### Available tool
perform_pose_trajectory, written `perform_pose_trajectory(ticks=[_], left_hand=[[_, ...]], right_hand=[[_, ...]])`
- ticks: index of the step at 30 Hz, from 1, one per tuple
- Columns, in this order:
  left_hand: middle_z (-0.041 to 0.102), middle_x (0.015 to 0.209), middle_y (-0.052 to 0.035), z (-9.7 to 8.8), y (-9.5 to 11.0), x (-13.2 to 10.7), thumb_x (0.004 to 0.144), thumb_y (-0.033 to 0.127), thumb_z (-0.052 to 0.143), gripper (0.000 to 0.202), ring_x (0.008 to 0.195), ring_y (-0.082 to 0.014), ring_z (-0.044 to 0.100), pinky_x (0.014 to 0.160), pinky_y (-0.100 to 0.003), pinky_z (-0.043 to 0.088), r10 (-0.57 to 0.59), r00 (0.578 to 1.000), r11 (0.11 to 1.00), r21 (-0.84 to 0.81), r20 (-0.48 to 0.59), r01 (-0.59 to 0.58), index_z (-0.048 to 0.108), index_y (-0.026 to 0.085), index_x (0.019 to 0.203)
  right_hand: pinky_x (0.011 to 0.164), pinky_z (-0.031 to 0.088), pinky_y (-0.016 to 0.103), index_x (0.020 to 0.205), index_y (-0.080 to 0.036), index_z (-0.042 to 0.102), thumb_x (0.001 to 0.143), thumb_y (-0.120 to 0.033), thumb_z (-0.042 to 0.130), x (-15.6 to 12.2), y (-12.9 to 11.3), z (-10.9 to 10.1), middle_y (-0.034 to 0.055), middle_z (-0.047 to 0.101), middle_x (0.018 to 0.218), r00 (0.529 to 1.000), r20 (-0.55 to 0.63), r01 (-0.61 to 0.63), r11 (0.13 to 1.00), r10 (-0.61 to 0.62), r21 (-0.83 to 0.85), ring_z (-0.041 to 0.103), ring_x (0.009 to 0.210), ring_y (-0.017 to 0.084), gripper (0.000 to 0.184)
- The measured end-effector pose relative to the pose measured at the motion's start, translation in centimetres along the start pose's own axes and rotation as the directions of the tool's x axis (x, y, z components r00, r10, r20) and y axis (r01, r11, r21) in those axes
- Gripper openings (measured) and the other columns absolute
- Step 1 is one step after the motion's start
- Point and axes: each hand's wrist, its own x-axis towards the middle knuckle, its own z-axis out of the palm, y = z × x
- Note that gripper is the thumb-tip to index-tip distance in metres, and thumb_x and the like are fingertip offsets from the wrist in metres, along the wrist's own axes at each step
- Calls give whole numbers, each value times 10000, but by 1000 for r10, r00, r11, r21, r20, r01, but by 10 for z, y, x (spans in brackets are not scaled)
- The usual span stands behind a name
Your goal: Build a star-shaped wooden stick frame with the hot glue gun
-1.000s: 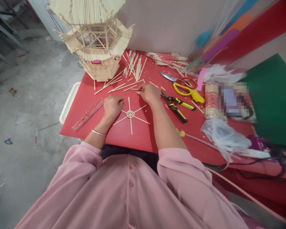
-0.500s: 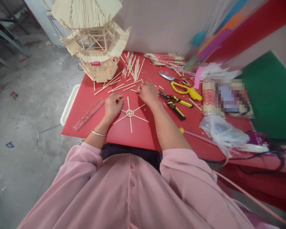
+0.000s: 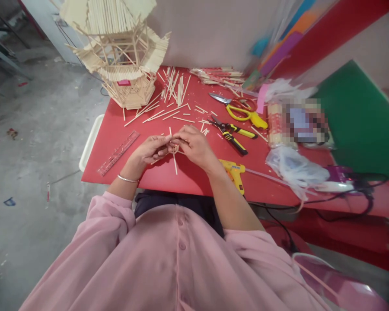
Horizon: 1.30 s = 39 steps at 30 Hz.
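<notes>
Held left hand [image 3: 154, 147] and right hand [image 3: 192, 143] together over the near stick star [image 3: 175, 164], could not tell whether gripping anything, and probably needed steadiness against nudging it.

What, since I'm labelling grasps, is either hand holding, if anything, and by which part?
It cannot be told: the left hand and right hand meet over the stick star, and any small piece in their grip is too hidden to make out.

On the table [image 3: 194, 180], the ruler [image 3: 118, 153] lies left of the stick frame [image 3: 175, 162], the glue gun [image 3: 236, 172] right.
</notes>
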Motion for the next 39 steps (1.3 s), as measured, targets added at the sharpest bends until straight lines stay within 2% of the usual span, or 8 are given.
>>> perform_pose_trajectory(ticks=[4,8,12,16,23,30,36,39], left_hand=[[622,552,1,0,2,-3,692,348,894,329,343,5,340,313,-135,198,58,997,997,52,-53,-55,682,98,670],[633,589,10,1,8,-6,704,237,845,207,383,-6,392,324,-137,210,159,967,987,51,-198,-152,675,130,655],[619,600,24,0,11,-6,707,137,804,120,442,-16,445,367,-133,260,229,930,973,33,-287,-230,687,149,682],[651,631,7,1,7,-2,689,96,816,119,506,-40,529,412,-143,333,254,917,967,53,-307,-250,714,147,729],[661,609,9,-1,2,-5,646,107,845,162,491,-51,565,390,-140,345,271,894,962,69,-355,-265,693,146,686],[681,625,9,-3,-1,-7,626,75,829,167,504,-56,590,409,-144,373,257,894,965,47,-368,-258,704,141,715],[698,636,-1,-6,0,-8,639,70,809,156,506,-65,596,410,-154,372,266,875,962,52,-404,-268,703,149,722],[701,654,-1,-7,0,-10,638,106,831,165,510,-66,598,413,-161,378,271,878,962,87,-394,-258,700,148,729]], right_hand=[[854,483,346,1139,-241,725,997,-317,491,-15,-13,-2,58,666,990,1000,-4,-24,996,24,85,612,937,194,285],[833,518,356,1359,-269,593,989,-401,479,-58,-28,-28,73,694,1153,969,-56,-245,967,241,-66,649,991,214,409],[922,491,423,1127,-244,663,926,-411,505,-124,-24,-57,120,699,1105,841,-289,-540,744,457,-394,641,1062,283,305],[831,503,465,1102,-229,647,781,-474,601,-170,-10,-62,175,673,1142,677,-375,-727,498,633,-473,625,1092,366,406],[782,501,437,1055,-210,663,697,-398,570,-169,17,-61,138,718,968,508,-288,-851,421,812,-315,677,905,333,415],[644,483,358,985,-268,526,736,-445,546,-148,-12,-62,36,681,792,580,-327,-784,620,746,24,630,674,239,306],[631,410,347,970,-257,551,770,-435,538,-96,-35,-38,48,667,792,793,-270,-608,740,547,-287,602,699,244,267],[630,381,340,1036,-215,587,796,-585,579,-76,-22,-23,117,704,962,826,-280,-564,698,490,-441,633,814,278,441]])
